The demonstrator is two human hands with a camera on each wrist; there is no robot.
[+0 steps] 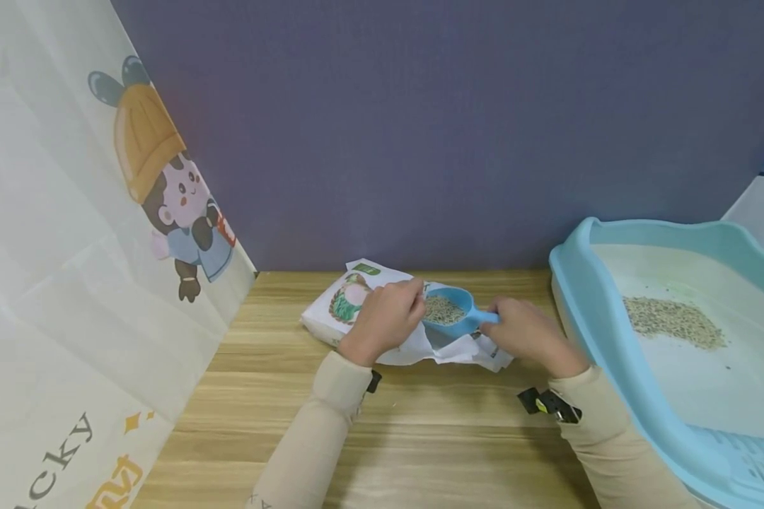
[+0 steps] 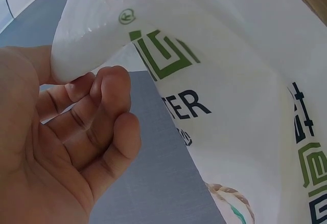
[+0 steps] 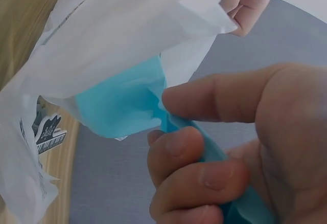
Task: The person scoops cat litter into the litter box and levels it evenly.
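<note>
A white printed bag (image 1: 414, 348) of litter lies on its side on the wooden table, its torn mouth facing right. My left hand (image 1: 388, 316) pinches the bag's upper edge between thumb and fingers and holds it raised; in the left wrist view the plastic (image 2: 230, 70) droops from that grip. With curled fingers my right hand (image 1: 525, 331) grips the handle of a light blue scoop (image 1: 466, 326). Greyish-tan litter (image 1: 442, 311) fills the scoop, which sits at the bag's mouth. From the right wrist, the scoop's underside (image 3: 117, 101) shows partly behind the bag's loose flap.
On the right stands a light blue litter box (image 1: 601, 332) with a high rim and a slotted front ledge. A patch of litter (image 1: 671, 322) lies on its pale floor. A dark wall panel (image 1: 420, 141) rises behind the table (image 1: 261, 396), and a white printed sheet (image 1: 57, 233) hangs left.
</note>
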